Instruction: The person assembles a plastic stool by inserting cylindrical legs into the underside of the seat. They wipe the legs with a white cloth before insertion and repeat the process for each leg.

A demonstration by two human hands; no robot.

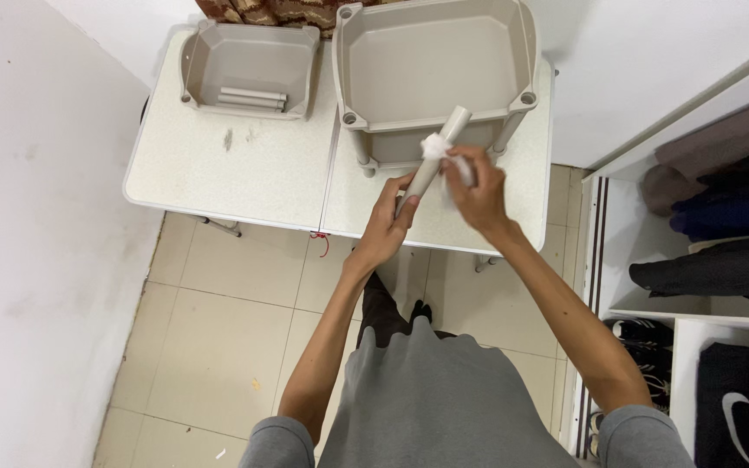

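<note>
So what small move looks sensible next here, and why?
Probably slide the white cloth further along the grey tube. The left hand grips the tube's lower end, the right hand presses the cloth near the upper end, so most of its length looks unwiped.

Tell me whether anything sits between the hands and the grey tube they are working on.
Nothing visible does. The left hand grips the lower end of the grey plastic tube directly. The right hand presses a white crumpled cloth against the tube, so only that cloth lies between its fingers and the tube.
</note>
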